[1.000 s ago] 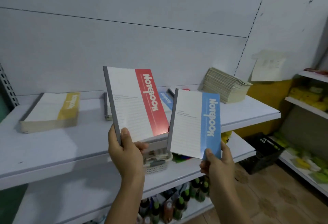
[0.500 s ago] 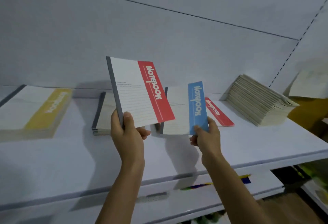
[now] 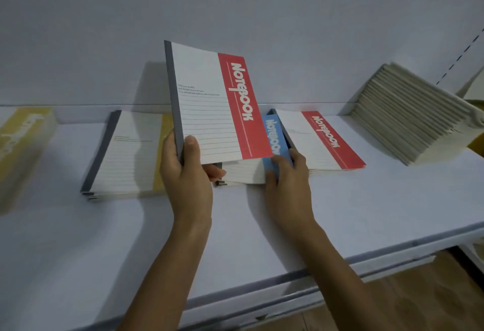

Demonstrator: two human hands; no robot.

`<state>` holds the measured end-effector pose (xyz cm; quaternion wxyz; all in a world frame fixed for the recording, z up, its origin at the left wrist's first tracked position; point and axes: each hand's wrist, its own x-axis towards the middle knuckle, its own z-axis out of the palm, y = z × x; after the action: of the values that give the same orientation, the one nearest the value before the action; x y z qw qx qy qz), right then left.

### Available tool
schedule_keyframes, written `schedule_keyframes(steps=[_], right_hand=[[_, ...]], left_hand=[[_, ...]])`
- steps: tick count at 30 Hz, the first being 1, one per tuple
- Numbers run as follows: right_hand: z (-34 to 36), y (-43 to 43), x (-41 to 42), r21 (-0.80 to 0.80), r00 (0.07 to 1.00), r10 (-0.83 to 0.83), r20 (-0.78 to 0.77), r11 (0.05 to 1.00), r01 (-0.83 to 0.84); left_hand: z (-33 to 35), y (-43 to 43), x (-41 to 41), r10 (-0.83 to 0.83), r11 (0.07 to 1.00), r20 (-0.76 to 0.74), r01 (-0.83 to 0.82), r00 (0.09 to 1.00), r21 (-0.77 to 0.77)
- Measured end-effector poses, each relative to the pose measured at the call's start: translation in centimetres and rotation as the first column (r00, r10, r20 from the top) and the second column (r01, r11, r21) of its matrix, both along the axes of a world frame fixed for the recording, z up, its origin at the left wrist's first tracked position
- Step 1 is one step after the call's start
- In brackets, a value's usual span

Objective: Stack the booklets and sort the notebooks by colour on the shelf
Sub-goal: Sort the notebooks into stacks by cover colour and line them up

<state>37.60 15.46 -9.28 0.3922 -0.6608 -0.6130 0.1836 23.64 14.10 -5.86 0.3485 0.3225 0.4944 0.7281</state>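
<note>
Head view: your left hand (image 3: 188, 178) grips the red notebook (image 3: 217, 102) upright over the shelf (image 3: 340, 212), long axis vertical; your right hand (image 3: 285, 189) pinches the blue notebook (image 3: 275, 136), tilted beside the red stack (image 3: 327, 142).

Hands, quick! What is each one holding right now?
Left hand: grips the red notebook at its bottom corner, standing it up.
Right hand: pinches the blue notebook by its lower edge.

White back panel (image 3: 235, 3) and brown floor (image 3: 419, 304)
</note>
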Motion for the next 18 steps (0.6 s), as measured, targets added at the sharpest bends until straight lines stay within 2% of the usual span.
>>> schedule_keyframes(steps=[2, 6, 12, 16, 18], right_hand=[[0.1, 0.2, 0.5, -0.031, 0.999, 0.024, 0.043, 0.999, -0.023], [0.1, 0.0, 1.4, -0.063, 0.968, 0.11, 0.225, 0.993, -0.098], [0.8, 1.5, 1.9, -0.062, 0.777, 0.179, 0.603, 0.982, -0.177], [2.1, 2.0, 2.3, -0.099, 0.704, 0.274, 0.655, 0.955, -0.279], [3.3, 2.4, 4.1, -0.047, 0.761, 0.304, 0.573, 0.939, -0.34]], left_hand=[[0.2, 0.2, 0.2, 0.019, 1.0, -0.007, -0.019, 1.0, 0.009], [0.4, 0.4, 0.4, 0.109, 0.994, -0.036, -0.108, 0.993, 0.032], [0.8, 0.4, 3.6, 0.209, 0.978, -0.076, -0.207, 0.975, 0.029], [1.1, 0.1, 6.7, 0.215, 0.977, -0.139, -0.213, 0.967, 0.033], [1.4, 0.0, 8.5, 0.213, 0.977, -0.136, -0.208, 0.967, 0.049]])
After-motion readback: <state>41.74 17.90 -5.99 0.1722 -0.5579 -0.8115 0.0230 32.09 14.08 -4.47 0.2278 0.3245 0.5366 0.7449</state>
